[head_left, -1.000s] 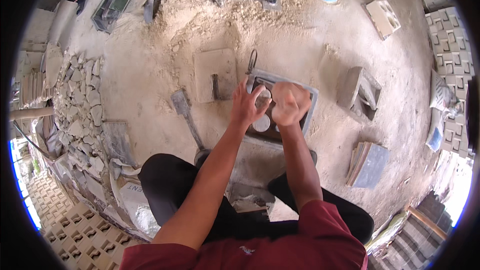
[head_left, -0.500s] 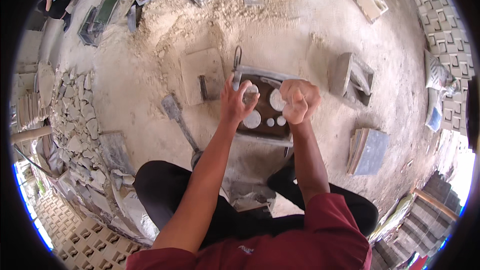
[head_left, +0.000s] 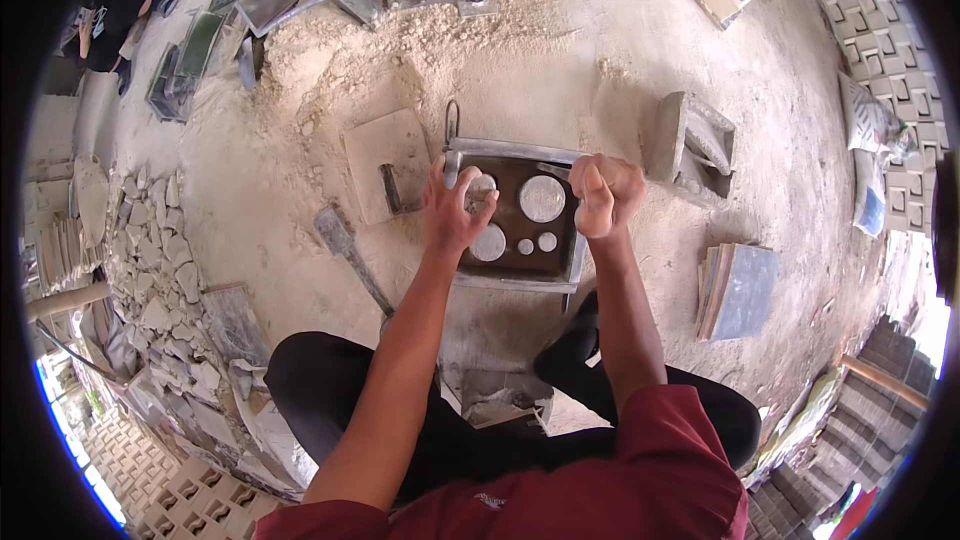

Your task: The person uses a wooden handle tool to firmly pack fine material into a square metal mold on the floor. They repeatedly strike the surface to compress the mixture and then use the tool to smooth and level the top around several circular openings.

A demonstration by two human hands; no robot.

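The mold (head_left: 515, 149) lies beneath both hands. The left hand (head_left: 455, 208) curls over a disc (head_left: 484, 182), its grip unclear; the right hand (head_left: 607, 195) is clenched at the rim. Between them, the mold holds pale discs (head_left: 542, 198). Rightward of both, a box (head_left: 668, 143) contains a slab (head_left: 708, 146).

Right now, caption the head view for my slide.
Left hand over a pale disc in a rectangular frame, right hand fisted by its far right corner.

Block-making workshop | stacked patterned blocks (head_left: 882, 25) | sandy heap (head_left: 335, 75) | rubble pile (head_left: 150, 255) | metal mould (head_left: 520, 150)
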